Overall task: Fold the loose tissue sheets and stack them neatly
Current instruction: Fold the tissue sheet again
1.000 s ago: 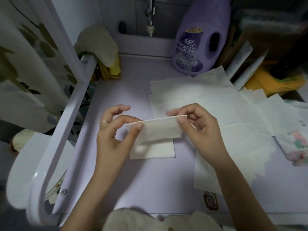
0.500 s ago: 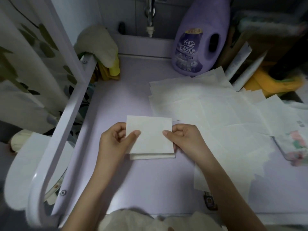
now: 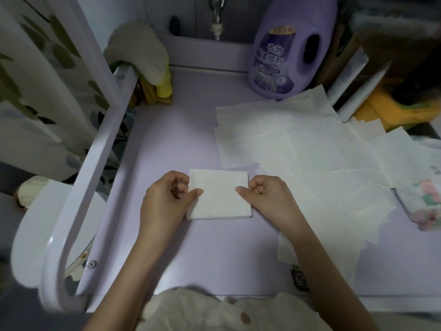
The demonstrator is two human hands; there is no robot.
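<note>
The left hand and the right hand each pinch a side edge of the folded tissue, thumbs lying on top and the other fingers curled in beside it. The folded tissue lies flat on the lavender tabletop, squared over another folded layer whose edge shows along its near side. The loose tissue sheets lie overlapping just to its right, below the purple fabric softener bottle.
</note>
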